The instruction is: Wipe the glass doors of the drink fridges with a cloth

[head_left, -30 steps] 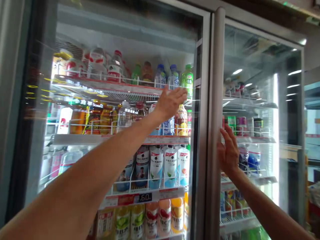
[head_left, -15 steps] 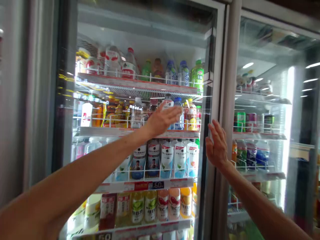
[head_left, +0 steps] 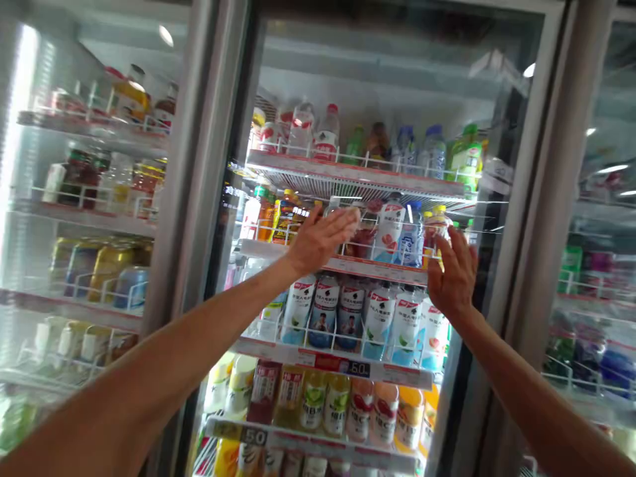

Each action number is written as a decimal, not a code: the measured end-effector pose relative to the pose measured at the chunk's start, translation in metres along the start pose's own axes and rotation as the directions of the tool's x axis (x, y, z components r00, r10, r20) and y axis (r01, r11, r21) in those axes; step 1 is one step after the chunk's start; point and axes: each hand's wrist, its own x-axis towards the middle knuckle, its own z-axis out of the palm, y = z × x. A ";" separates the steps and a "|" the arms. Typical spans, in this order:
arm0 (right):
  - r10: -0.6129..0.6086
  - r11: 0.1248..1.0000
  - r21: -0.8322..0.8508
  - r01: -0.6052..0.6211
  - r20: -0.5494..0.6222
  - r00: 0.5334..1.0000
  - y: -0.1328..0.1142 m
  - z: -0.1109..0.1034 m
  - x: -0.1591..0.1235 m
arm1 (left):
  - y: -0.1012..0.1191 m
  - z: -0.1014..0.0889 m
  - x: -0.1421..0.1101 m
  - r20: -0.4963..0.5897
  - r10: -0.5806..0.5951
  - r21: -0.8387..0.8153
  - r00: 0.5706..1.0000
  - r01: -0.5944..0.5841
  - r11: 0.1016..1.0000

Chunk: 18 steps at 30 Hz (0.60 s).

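Note:
Both of my hands are raised in front of the closed glass door of a lit drinks cooler [head_left: 377, 40]. My left hand [head_left: 322, 240] is stretched out flat, fingers pointing right, before the second shelf near a white-labelled bottle [head_left: 390, 228] and a blue-capped bottle [head_left: 411, 235]. My right hand [head_left: 453, 275] has its fingers up and slightly apart, covering part of some bottles at that shelf's right end. Neither holds anything. Whether either touches the glass I cannot tell. Below them stands a row of white-and-blue labelled bottles [head_left: 380, 321].
A grey door frame [head_left: 193, 199] divides this cooler from another on the left, with cans [head_left: 114, 271] and bottles on its shelves. A further cooler [head_left: 596, 265] is at the right, blurred. Lower down, fruit drink bottles [head_left: 360, 411] stand in a row behind a price rail [head_left: 318, 440].
My view has turned left, so the cooler sits further right and the left cooler shows. My right hand has gone from beside the door's right frame to in front of the bottles.

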 end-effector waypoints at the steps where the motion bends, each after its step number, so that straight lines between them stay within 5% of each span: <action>1: -0.004 1.000 0.001 0.004 -0.008 1.000 -0.003 0.004 0.002 | -0.005 -0.001 -0.001 -0.036 -0.070 0.023 0.997 0.071 0.997; 2: -0.019 1.000 0.004 0.019 -0.001 1.000 -0.006 0.008 0.003 | -0.003 -0.001 -0.005 -0.052 -0.055 0.029 0.997 0.056 0.998; 4: -0.062 0.998 0.011 0.062 0.033 0.998 -0.011 0.015 0.002 | 0.010 -0.003 -0.020 -0.022 0.195 -0.007 0.981 -0.195 0.981; 6: -0.085 0.996 0.017 0.085 0.043 0.995 -0.014 0.019 -0.001 | 0.018 -0.007 -0.034 0.024 0.442 -0.057 0.897 -0.440 0.896; 7: -0.084 0.996 0.020 0.083 0.036 0.996 -0.015 0.020 -0.003 | 0.015 -0.010 -0.037 0.041 0.476 -0.056 0.878 -0.474 0.879; 8: -0.075 0.997 0.022 0.074 0.021 0.997 -0.015 0.021 -0.004 | 0.006 -0.014 -0.037 0.050 0.435 -0.027 0.899 -0.434 0.900; 10: -0.065 0.997 0.028 0.065 -0.001 0.998 -0.014 0.021 -0.005 | -0.022 -0.020 -0.031 0.025 0.161 0.080 0.987 -0.163 0.983; 13: -0.066 0.997 0.040 0.066 -0.018 0.998 -0.015 0.021 -0.004 | -0.048 -0.024 -0.028 -0.071 -0.241 0.158 0.968 0.249 0.956; 15: -0.061 0.997 0.054 0.063 -0.025 0.998 -0.016 0.021 -0.004 | -0.036 -0.025 -0.041 -0.087 -0.265 0.137 0.960 0.275 0.951; 18: -0.057 0.996 0.071 0.058 -0.016 0.998 -0.016 0.021 -0.004 | -0.001 -0.025 -0.073 -0.041 -0.040 0.081 0.998 0.043 0.996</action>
